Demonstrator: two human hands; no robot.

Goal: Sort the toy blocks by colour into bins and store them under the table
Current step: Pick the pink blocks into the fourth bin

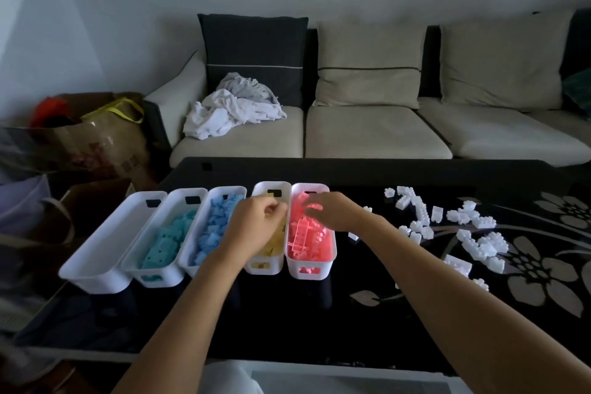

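Note:
Five white bins stand in a row on the black glass table [287, 323]. From left to right they are an empty bin [105, 240], a teal-block bin [160, 246], a blue-block bin [211, 227], a yellow-block bin [271, 253] and a pink-block bin [308, 243]. My left hand [256, 224] hovers over the yellow bin with its fingers curled together; whether it holds a block is hidden. Over the far half of the pink bin, my right hand [332, 211] has loosely bent fingers reaching down to the pink blocks. Several loose white blocks [447, 230] lie on the table to the right.
A sofa [367, 131] with cushions and a heap of white laundry [230, 112] stands behind the table. Paper bags [102, 137] and a cardboard box [92, 198] crowd the floor to the left. The table top carries a flower pattern [543, 265] on the right.

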